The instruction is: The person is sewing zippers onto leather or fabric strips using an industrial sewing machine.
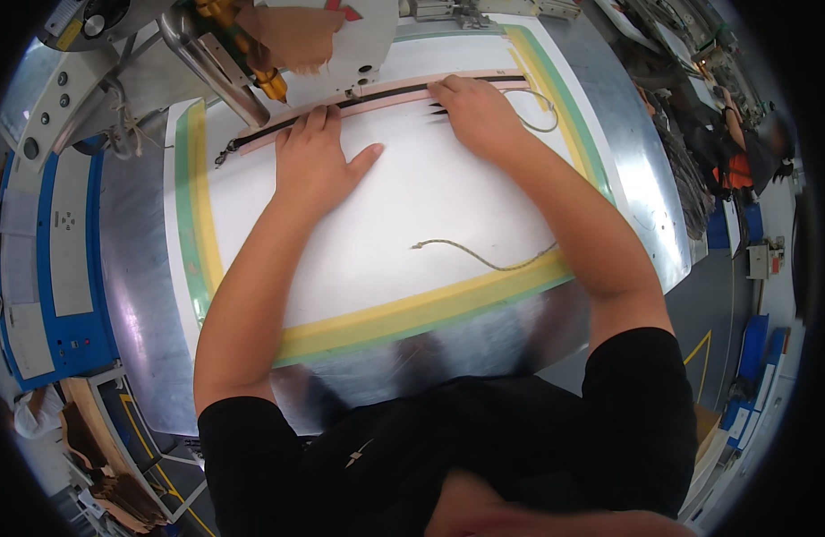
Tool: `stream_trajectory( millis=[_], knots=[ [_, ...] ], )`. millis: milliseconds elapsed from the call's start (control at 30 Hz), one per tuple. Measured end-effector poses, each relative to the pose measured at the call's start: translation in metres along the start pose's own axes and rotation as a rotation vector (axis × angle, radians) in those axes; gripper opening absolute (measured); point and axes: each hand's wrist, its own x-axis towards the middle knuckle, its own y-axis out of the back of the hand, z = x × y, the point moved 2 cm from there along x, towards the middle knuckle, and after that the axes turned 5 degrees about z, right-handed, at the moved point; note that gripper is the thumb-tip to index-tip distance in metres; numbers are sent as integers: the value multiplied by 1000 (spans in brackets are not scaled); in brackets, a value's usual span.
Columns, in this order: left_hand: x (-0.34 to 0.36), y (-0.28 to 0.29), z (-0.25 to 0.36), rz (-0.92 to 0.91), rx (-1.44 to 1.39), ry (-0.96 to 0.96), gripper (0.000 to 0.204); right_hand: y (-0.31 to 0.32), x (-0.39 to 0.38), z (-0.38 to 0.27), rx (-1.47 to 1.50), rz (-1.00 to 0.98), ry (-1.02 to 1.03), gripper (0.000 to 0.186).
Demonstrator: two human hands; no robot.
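Note:
A long black strip, which looks like a zipper (395, 90), lies along a pink strip (366, 108) across the far part of the white work sheet. Dark metal pieces (223, 154) sit at its left end. My left hand (314, 166) rests flat on the strips, fingertips on the black one and thumb spread out to the right. Farther right, my right hand (477, 112) presses its fingertips on the same strips. Dark pointed tips (439, 109) stick out from under its curled fingers; the rest of that tool is hidden in the palm.
Yellow tape (412, 309) and green tape border the white sheet (377, 233) on a metal table (140, 295). A thin cord (471, 253) lies near my right forearm; a pale cord loop (554, 112) is beyond it. A machine head (271, 85) overhangs the far left. Another person (739, 161) is far right.

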Motion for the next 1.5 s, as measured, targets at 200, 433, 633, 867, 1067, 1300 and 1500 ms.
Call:
stream_trajectory(
  millis=[200,433,633,867,1067,1300,1500],
  knots=[
    [4,-3,4,-16,-9,-21,83,-7,7,-16,3,17,32,36],
    [8,-3,13,-65,-65,4,83,-12,11,-33,37,11,51,39],
    [9,-1,16,-81,-37,30,83,-5,10,-30,2,-41,21,42],
    [3,-6,3,-20,-28,9,82,7,-8,25,-125,-56,-129,43],
    [2,-7,-2,-19,-18,6,82,0,-4,21,-59,-64,-112,40],
    [4,-4,3,-68,-44,35,81,0,-1,7,-52,-36,-84,37],
    [5,-6,10,-30,-17,30,80,-2,4,0,-36,-64,-66,35]
  ],
)
